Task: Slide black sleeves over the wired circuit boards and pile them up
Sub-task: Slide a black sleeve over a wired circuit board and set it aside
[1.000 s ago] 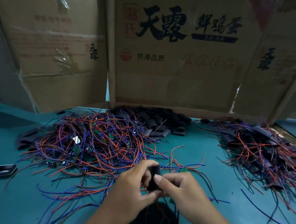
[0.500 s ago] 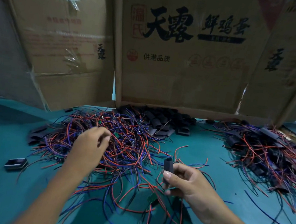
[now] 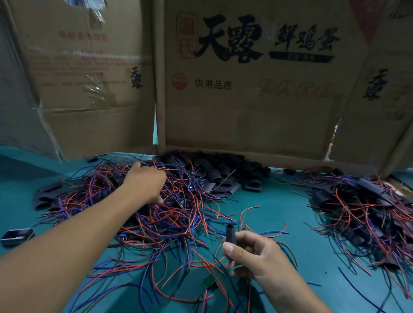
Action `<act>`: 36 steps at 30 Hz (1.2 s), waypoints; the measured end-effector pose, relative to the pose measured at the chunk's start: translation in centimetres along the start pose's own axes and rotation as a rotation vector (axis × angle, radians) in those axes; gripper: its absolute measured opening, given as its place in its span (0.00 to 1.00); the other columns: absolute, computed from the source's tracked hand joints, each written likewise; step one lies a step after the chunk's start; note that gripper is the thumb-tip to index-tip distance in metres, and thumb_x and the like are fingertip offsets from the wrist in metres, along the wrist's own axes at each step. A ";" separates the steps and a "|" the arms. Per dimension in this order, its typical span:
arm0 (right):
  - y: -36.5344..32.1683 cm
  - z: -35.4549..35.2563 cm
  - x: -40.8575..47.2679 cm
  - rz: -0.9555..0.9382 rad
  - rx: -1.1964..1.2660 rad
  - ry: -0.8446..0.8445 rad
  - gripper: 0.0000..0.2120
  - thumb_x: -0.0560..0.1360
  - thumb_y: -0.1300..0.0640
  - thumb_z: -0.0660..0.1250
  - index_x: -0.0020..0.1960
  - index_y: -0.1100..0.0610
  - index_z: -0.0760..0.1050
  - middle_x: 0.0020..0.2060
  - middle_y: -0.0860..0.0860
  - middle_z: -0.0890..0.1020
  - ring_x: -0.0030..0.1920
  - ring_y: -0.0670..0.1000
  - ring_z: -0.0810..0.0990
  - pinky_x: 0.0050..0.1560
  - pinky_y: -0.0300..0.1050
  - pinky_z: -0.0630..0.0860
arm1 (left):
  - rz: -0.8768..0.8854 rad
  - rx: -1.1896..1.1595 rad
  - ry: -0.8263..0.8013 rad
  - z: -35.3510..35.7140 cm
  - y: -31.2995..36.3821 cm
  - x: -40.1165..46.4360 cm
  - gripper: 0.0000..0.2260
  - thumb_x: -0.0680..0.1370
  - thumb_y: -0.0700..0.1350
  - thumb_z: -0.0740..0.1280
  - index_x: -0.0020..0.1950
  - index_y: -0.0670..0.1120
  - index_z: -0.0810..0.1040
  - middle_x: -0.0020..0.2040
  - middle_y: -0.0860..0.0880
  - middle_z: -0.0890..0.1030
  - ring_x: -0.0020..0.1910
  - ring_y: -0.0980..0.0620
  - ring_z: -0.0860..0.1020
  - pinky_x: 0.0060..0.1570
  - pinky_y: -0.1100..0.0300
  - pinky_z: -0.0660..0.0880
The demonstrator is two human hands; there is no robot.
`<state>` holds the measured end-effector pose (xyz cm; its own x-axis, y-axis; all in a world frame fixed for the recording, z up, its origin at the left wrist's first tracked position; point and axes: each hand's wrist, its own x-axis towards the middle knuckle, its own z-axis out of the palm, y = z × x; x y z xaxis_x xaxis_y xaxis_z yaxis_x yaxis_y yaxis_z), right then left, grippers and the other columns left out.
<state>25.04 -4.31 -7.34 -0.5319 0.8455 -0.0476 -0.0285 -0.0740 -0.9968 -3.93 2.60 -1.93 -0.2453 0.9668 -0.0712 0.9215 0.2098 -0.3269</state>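
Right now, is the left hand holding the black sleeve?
No, the right hand pinches the black sleeve; the left hand reaches into the wire pile.

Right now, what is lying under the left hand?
The left hand rests on the tangled pile of red and blue wires. Whether its fingers grip a circuit board cannot be seen; the hand covers them.
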 end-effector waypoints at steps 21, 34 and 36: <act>0.1 -2.7 1.2 -0.174 -0.313 0.229 0.18 0.63 0.43 0.75 0.47 0.53 0.81 0.38 0.48 0.84 0.36 0.46 0.79 0.39 0.46 0.77 | 0.135 -2.419 0.413 1.1 2.4 -11.2 0.17 0.71 0.38 0.69 0.60 0.40 0.78 0.50 0.44 0.84 0.49 0.50 0.84 0.52 0.61 0.81; -1.2 -2.1 0.0 -0.379 -0.462 0.220 0.11 0.68 0.46 0.76 0.47 0.48 0.80 0.40 0.44 0.84 0.41 0.44 0.81 0.45 0.38 0.76 | 0.207 -2.534 0.341 1.9 5.0 -12.6 0.14 0.73 0.40 0.65 0.58 0.41 0.79 0.42 0.46 0.79 0.37 0.51 0.77 0.40 0.60 0.79; -1.8 -1.3 -0.5 -0.301 -0.181 0.038 0.12 0.69 0.48 0.77 0.49 0.51 0.81 0.45 0.49 0.85 0.45 0.48 0.82 0.48 0.41 0.78 | 0.257 -2.496 0.300 1.6 5.3 -13.1 0.13 0.74 0.40 0.65 0.56 0.41 0.81 0.42 0.46 0.78 0.34 0.52 0.73 0.33 0.61 0.74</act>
<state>26.49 -3.93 -5.65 -0.4903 0.8346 0.2512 -0.0265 0.2737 -0.9614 3.73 -9.15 -4.23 -0.3013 0.9280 0.2193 -0.4975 -0.3492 0.7940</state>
